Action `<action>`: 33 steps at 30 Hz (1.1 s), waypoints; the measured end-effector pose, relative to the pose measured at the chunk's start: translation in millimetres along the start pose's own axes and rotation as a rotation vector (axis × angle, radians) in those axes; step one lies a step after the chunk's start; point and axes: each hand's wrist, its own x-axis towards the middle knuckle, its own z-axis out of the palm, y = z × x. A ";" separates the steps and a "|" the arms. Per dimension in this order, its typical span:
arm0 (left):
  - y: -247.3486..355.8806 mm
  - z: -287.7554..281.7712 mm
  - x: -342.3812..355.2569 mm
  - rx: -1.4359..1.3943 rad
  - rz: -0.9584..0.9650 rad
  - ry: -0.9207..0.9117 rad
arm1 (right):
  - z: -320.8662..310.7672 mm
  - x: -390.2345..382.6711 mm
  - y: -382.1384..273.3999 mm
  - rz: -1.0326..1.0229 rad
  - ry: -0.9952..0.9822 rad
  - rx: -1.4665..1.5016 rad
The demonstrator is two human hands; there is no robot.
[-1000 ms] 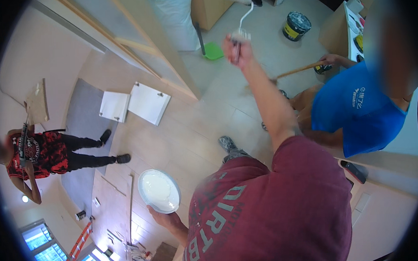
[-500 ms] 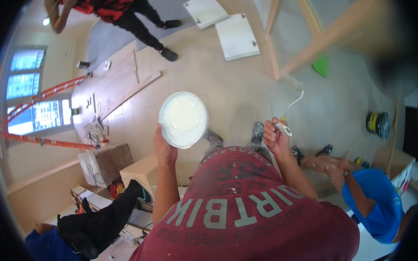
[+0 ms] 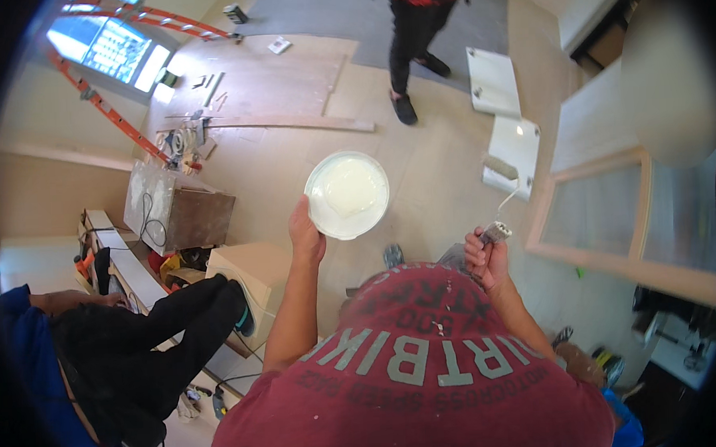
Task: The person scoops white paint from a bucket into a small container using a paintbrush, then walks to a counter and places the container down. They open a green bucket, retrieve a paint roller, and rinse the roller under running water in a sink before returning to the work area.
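My left hand grips a round white tub by its left side, its fingers mostly hidden under it. Pale white paint covers the bottom of the tub. My right hand is closed round the handle of a paint roller, whose bent wire rises to a fuzzy, pale sleeve. A grey, paint-smeared end sticks out above the fingers; whether it belongs to the handle or to a second tool, I cannot tell. The tub and roller are apart, both held above the floor.
Two white panels lie ahead right, beside a wood-framed glass panel. A person in black trousers stands ahead. An orange ladder, a dusty box and another person are on the left; one in blue is lower right.
My view has turned to the right. Both hands keep hold of the tub and roller. The person ahead now stands more upright in view, and the person in blue is mostly hidden behind my arm.
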 end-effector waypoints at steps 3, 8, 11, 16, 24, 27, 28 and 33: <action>30.8 -26.8 46.7 -0.047 0.087 0.136 | 43.0 70.0 6.6 0.153 0.022 -0.061; 70.4 -58.8 103.1 -0.124 0.232 0.299 | 106.5 207.0 8.0 0.393 -0.061 -0.246; 90.4 -74.8 122.9 -0.160 0.265 0.393 | 155.1 296.5 11.2 0.531 -0.008 -0.331; 122.5 -88.1 145.6 -0.192 0.364 0.611 | 259.0 427.8 30.1 0.715 -0.166 -0.390; 170.0 -126.1 254.4 -0.219 0.459 0.773 | 397.1 599.0 75.3 0.710 -0.279 -0.571; 214.6 -156.9 321.6 -0.170 0.468 0.745 | 423.4 641.9 93.8 0.651 -0.281 -0.500; 233.1 -168.4 346.4 -0.137 0.476 0.703 | 435.1 651.1 98.0 0.620 -0.251 -0.478; 325.2 -191.8 468.1 -0.182 0.456 0.553 | 476.6 704.8 98.2 0.415 -0.166 -0.439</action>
